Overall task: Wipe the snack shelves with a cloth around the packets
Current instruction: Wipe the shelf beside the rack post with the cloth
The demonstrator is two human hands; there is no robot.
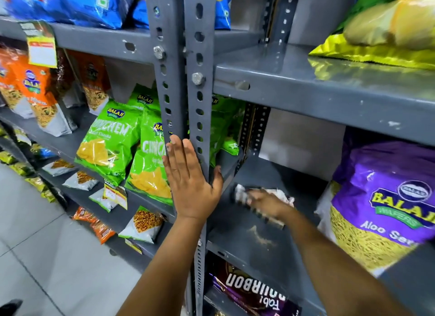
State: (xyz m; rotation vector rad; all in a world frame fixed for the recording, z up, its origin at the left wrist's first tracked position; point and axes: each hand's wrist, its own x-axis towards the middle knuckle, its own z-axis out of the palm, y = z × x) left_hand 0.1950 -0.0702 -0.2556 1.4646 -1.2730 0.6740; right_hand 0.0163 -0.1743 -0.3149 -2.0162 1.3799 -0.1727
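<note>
My right hand (266,203) presses a white cloth (244,193) with dark stripes onto the grey shelf (254,242); hand and cloth are motion-blurred. A pale dusty smear (260,236) lies on the shelf just in front of the cloth. My left hand (190,181) rests flat against the slotted grey upright (200,103), fingers straight, thumb wrapped round its right side. A purple Balaji Aloo Sev packet (381,205) stands on the same shelf to the right of the cloth. Green Balaji packets (110,139) stand on the shelf left of the upright.
The grey shelf above (329,92) carries a yellow-green packet (381,33). Blue packets (70,4) sit top left, orange ones (30,92) on the left. A dark Bourbon pack (254,292) lies on the shelf below. Small packets line lower left shelves above a tiled floor (47,256).
</note>
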